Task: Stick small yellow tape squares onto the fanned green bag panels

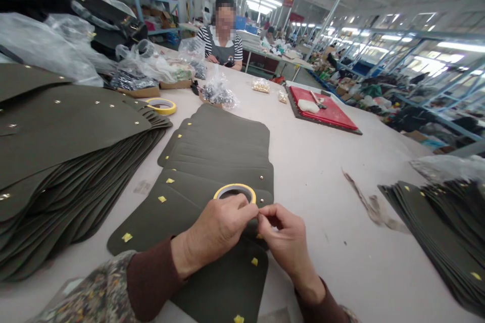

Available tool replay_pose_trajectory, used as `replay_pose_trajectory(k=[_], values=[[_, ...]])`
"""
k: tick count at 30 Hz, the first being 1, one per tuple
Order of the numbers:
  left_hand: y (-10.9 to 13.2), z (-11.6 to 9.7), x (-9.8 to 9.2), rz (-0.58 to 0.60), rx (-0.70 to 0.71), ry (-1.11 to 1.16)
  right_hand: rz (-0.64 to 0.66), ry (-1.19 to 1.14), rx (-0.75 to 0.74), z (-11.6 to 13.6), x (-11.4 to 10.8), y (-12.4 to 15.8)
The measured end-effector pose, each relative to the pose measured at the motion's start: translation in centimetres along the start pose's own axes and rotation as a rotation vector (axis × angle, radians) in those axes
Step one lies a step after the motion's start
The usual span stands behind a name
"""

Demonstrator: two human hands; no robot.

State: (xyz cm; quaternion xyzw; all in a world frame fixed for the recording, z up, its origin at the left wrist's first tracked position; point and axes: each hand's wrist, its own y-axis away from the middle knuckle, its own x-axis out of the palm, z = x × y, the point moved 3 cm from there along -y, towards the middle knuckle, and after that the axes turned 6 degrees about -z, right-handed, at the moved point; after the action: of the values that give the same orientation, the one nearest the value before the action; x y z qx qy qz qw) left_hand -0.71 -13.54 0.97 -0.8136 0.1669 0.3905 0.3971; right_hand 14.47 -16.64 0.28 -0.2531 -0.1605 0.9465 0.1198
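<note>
Over a stack of dark olive panels (223, 136) in front of me, my left hand (223, 224) is closed at the near rim of a roll of yellow tape (247, 190). My right hand (286, 234) is closed in a pinch, its fingertips meeting those of the left just right of the roll. What the right fingers pinch is too small and hidden to make out. Small yellow tape pieces (161, 199) dot the panels, and metal studs (261, 200) show near their right edge.
A thick pile of olive panels (76, 131) lies at left, another stack (435, 232) at right. Beyond are a second yellow tape roll (162, 106), bags of metal parts (220, 92) and a red board (329, 111). A person (223, 35) sits across the table (322, 171).
</note>
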Motion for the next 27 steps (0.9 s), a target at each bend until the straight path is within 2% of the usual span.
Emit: replay_pose_trajectory(k=[2,4,7,9,12,16,23,27], values=[[0.0,-0.2,0.2,-0.049,0.021,0.0,0.028,-0.163,0.264,-0.9,0.3,-0.3],[0.1,-0.3,0.6,-0.084,0.037,0.01,0.018,-0.273,0.452,-2.0,0.3,-0.6],[0.5,0.0,1.5,-0.049,0.042,-0.055,-0.012,-0.311,0.62,-4.1,-0.3,-1.3],[0.8,0.4,2.1,0.023,0.049,-0.158,-0.004,-0.303,0.663,-5.2,-0.8,-1.6],[1.0,1.0,2.9,0.105,0.07,-0.253,0.035,-0.257,0.634,-6.0,-1.1,-1.8],[1.0,1.2,3.3,0.114,0.06,-0.254,0.1,-0.104,0.519,-5.7,-0.6,-1.7],[1.1,1.3,3.4,0.158,0.035,-0.217,0.11,0.288,0.191,-4.6,0.4,-2.5],[1.3,1.2,3.2,0.173,0.026,-0.204,0.083,0.33,0.242,-4.6,-0.1,-2.5]])
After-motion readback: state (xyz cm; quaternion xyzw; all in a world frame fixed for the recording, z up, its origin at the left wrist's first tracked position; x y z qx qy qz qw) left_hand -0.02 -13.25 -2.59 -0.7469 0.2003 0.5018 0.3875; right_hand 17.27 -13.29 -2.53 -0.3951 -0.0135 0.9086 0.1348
